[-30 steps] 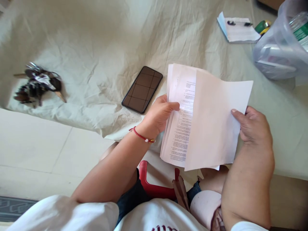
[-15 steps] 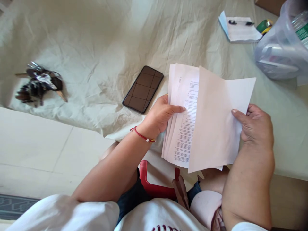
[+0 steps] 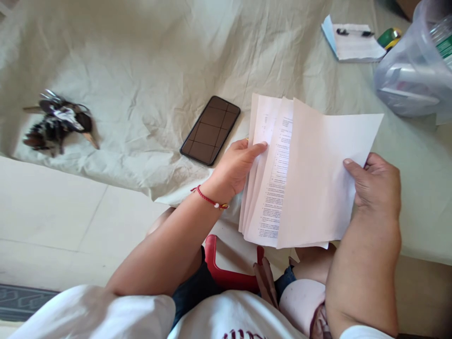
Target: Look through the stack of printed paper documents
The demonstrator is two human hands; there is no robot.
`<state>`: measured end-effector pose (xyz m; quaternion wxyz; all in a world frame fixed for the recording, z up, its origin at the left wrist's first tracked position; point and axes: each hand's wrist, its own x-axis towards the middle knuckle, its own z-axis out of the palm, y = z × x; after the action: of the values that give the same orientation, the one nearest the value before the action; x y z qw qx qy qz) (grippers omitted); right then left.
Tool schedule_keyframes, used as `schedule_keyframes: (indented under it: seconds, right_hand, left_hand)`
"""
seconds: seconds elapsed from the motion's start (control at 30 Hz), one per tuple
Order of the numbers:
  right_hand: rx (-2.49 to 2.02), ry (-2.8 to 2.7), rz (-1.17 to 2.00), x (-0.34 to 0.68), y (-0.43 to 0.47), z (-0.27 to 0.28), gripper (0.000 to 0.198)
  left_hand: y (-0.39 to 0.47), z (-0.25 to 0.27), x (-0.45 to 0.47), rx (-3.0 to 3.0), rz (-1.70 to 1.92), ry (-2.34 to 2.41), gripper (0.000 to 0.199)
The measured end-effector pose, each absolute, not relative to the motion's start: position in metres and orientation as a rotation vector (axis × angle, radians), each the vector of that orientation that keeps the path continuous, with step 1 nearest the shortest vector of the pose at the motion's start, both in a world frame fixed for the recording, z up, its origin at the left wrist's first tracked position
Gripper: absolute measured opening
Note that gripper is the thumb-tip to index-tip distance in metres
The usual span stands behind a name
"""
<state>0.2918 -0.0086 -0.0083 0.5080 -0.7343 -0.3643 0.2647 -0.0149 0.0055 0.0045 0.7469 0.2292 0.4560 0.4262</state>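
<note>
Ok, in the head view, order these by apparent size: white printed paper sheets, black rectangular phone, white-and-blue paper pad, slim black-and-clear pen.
1. Paper sheets
2. Phone and paper pad: too alike to rank, the pad lying farther off
3. Pen

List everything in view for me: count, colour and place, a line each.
printed sheets: several, white, in both hands
smartphone: one, black, left of sheets
jumbled bundle: one, dark, far left
notepad: one, white and blue, upper right
pen: one, black, on notepad
tape measure: one, green and yellow, beside bin
bin: one, translucent, right edge
bottle: one, clear, green label, inside bin
cropped object: one, brown, top right
table cover: one, beige, under smartphone
red-edged object: one, red, below sheets
tiled floor: one, cream, lower left
patterned strip: one, dark, bottom left
bracelet: one, red, left wrist
shirt: one, white, bottom
forearms: two, bare, lower middle
left hand: one, bare, gripping sheets
right hand: one, bare, gripping sheets
</note>
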Motion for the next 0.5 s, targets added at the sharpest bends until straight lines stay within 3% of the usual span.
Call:
schedule_keyframes:
  seconds: [0.33, 0.5]
  right_hand:
    - [-1.722, -0.858, 0.56, 0.2899, -0.0063, -0.0122, 0.04]
    - [-1.697, -0.824, 0.451, 0.2968, -0.0024, -0.0152, 0.034]
  left_hand:
    - [0.0066, 0.0015, -0.0147, 0.499, 0.941, 1.0, 0.022]
    - [0.0058, 0.0021, -0.0149, 0.506, 0.935, 1.007, 0.022]
